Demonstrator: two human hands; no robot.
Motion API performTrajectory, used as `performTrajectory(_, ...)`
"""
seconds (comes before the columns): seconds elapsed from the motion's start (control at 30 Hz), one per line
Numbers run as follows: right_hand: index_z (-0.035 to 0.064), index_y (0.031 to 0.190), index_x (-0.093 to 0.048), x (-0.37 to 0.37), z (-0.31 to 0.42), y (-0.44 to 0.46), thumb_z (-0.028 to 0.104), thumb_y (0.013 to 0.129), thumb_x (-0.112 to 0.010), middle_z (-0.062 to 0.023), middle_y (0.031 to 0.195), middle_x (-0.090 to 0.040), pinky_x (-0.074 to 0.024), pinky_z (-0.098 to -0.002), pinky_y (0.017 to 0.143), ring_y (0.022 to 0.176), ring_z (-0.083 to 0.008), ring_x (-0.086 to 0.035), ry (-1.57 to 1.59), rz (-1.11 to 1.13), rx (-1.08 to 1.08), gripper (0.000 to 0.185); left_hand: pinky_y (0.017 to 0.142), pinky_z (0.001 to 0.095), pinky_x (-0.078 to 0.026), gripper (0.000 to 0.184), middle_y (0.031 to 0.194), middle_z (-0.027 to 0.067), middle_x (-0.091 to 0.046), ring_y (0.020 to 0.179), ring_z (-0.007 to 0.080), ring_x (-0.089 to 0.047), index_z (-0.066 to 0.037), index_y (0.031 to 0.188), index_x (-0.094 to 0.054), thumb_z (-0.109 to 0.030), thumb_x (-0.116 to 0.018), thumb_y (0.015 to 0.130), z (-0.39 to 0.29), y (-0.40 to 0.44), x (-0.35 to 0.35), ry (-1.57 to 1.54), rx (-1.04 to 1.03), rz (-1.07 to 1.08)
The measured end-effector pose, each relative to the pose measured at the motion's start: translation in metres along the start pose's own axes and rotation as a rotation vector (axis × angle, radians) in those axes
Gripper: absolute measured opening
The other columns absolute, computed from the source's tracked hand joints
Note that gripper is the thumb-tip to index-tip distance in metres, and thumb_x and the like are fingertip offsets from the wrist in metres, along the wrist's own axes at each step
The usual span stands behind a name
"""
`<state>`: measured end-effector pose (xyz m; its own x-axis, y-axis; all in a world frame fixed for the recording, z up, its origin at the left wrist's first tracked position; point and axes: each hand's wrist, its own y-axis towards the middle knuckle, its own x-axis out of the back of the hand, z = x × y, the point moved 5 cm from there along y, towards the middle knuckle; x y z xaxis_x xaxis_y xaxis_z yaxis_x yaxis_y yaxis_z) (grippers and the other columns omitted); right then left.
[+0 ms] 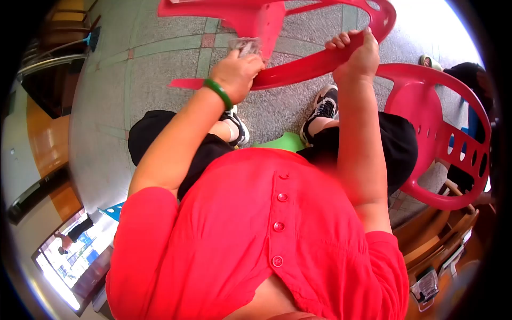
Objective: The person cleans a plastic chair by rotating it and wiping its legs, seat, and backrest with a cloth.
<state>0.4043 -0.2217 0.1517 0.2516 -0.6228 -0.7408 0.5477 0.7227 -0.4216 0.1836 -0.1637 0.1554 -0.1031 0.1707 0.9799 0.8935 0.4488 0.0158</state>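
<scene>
A red plastic chair (298, 72) is tilted over the floor in front of me, partly cut off by the top edge of the view. My right hand (361, 57) is wrapped round its curved arm. My left hand (234, 74), with a green bangle on the wrist, is closed at the chair's lower edge. A crumpled piece of clear plastic (247, 46) shows beside its fingers. Exactly how the fingers hold the plastic is hidden. My knees and shoes lie below the chair.
A second red plastic chair (421, 106) stands close on my right. A bit of green (282, 142) shows between my legs. Wooden furniture (437, 234) is at the lower right. Another person's dark clothing (466, 74) shows at the right edge. A broom (93, 38) lies upper left.
</scene>
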Motion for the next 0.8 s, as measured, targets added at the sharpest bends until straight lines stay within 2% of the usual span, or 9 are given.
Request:
performTrajectory(0.1, 0.0081, 0.078, -0.039, 0.008, -0.002, 0.003, 0.032, 0.095, -0.035, -0.0036, 0.064, -0.037, -0.0361, -0.0336, 0.055, 0.056, -0.0162, -0.035, 0.032, -0.037, -0.072, 0.03, 0.086, 0.0381, -0.046, 0.029, 0.103, 0.0092, -0.062, 0.098, 0.0298, -0.057, -0.008, 0.101, -0.06, -0.001, -0.053, 0.073, 0.019, -0.013, 0.025, -0.39, 0.073, 0.077)
performTrajectory(0.17, 0.0085, 0.078, -0.038, 0.012, -0.004, 0.006, 0.032, 0.094, -0.035, -0.0032, 0.064, -0.035, -0.0358, -0.0335, 0.054, 0.056, -0.016, -0.035, 0.05, -0.079, -0.098, 0.029, 0.086, 0.0372, -0.045, 0.031, 0.098, 0.0129, -0.061, 0.097, 0.0321, -0.057, -0.008, 0.104, -0.059, -0.004, -0.052, 0.074, 0.036, -0.022, 0.044, -0.352, 0.259, 0.187)
performTrajectory(0.37, 0.0083, 0.077, -0.037, 0.019, -0.009, 0.006, 0.033, 0.094, -0.034, -0.0032, 0.063, -0.035, -0.0356, -0.0329, 0.052, 0.055, -0.0162, -0.035, 0.075, -0.066, -0.117, 0.03, 0.078, 0.0371, -0.049, 0.025, 0.094, 0.0124, -0.065, 0.087, 0.0289, -0.062, -0.01, 0.103, -0.062, -0.011, -0.055, 0.078, 0.085, -0.04, 0.084, -0.142, 0.412, -0.009)
performTrajectory(0.43, 0.0081, 0.078, -0.037, 0.02, -0.009, 0.002, 0.034, 0.095, -0.034, -0.0033, 0.063, -0.035, -0.0357, -0.0329, 0.052, 0.055, -0.0162, -0.034, 0.058, -0.073, -0.121, 0.031, 0.075, 0.0329, -0.049, 0.025, 0.091, 0.0098, -0.065, 0.083, 0.0204, -0.062, -0.01, 0.106, -0.061, -0.014, -0.057, 0.081, 0.089, -0.037, 0.09, -0.526, 0.471, -0.04)
performTrajectory(0.47, 0.008, 0.078, -0.037, 0.02, -0.009, 0.001, 0.034, 0.095, -0.033, -0.0035, 0.063, -0.035, -0.0358, -0.0329, 0.052, 0.054, -0.0163, -0.034, 0.041, -0.075, -0.125, 0.032, 0.075, 0.0239, -0.046, 0.029, 0.093, 0.0003, -0.063, 0.082, 0.0074, -0.055, -0.01, 0.113, -0.059, -0.009, -0.056, 0.084, 0.088, -0.031, 0.094, -0.572, 0.468, -0.036)
performTrajectory(0.63, 0.0062, 0.078, -0.037, 0.022, -0.009, -0.001, 0.032, 0.095, -0.033, -0.0039, 0.063, -0.034, -0.0353, -0.0327, 0.053, 0.056, -0.0168, -0.033, 0.016, -0.093, -0.106, 0.031, 0.078, 0.0263, -0.047, 0.033, 0.097, 0.0029, -0.063, 0.085, 0.0109, -0.058, -0.012, 0.115, -0.06, -0.012, -0.06, 0.082, 0.085, 0.013, 0.099, -0.62, 0.227, -0.13)
performTrajectory(0.73, 0.0066, 0.079, -0.038, 0.025, -0.009, 0.0, 0.032, 0.096, -0.032, -0.0038, 0.063, -0.035, -0.0358, -0.0331, 0.052, 0.055, -0.017, -0.034, 0.032, -0.113, -0.104, 0.031, 0.088, 0.0385, -0.046, 0.031, 0.105, 0.0139, -0.061, 0.097, 0.0278, -0.06, -0.014, 0.112, -0.061, -0.018, -0.055, 0.082, 0.09, 0.033, 0.084, -0.092, 0.438, -0.192)
performTrajectory(0.77, 0.0063, 0.079, -0.038, 0.025, -0.008, 0.0, 0.031, 0.095, -0.033, -0.0038, 0.063, -0.035, -0.0358, -0.0332, 0.052, 0.055, -0.017, -0.034, 0.031, -0.124, -0.1, 0.03, 0.09, 0.0414, -0.045, 0.031, 0.11, 0.0143, -0.059, 0.1, 0.029, -0.058, -0.012, 0.112, -0.06, -0.017, -0.05, 0.083, 0.093, 0.045, 0.064, -0.042, 0.522, -0.049)
performTrajectory(0.8, 0.0059, 0.079, -0.039, 0.024, -0.01, 0.0, 0.029, 0.095, -0.034, -0.0039, 0.063, -0.035, -0.0355, -0.0328, 0.053, 0.055, -0.0167, -0.034, 0.043, -0.115, -0.116, 0.029, 0.089, 0.0413, -0.046, 0.031, 0.112, 0.0137, -0.057, 0.099, 0.0279, -0.058, -0.009, 0.111, -0.059, -0.016, -0.048, 0.082, 0.093, 0.046, 0.037, 0.197, 0.512, -0.17)
